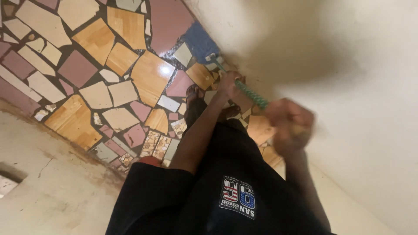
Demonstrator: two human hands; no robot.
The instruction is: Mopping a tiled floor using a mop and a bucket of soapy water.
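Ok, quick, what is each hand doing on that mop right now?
Left hand: closed around the green ribbed mop handle, lower down, towards the blue flat mop head.
Right hand: blurred, closed on the handle's upper end.

The floor (109,74) is made of broken tile pieces in tan, pink, cream and wood-brown, with dark lines running between them. A light is shining off one brown tile (165,69). A plain cream wall (348,87) is standing on the right. Another cream wall (52,191), cracked and stained, is showing at the lower left.
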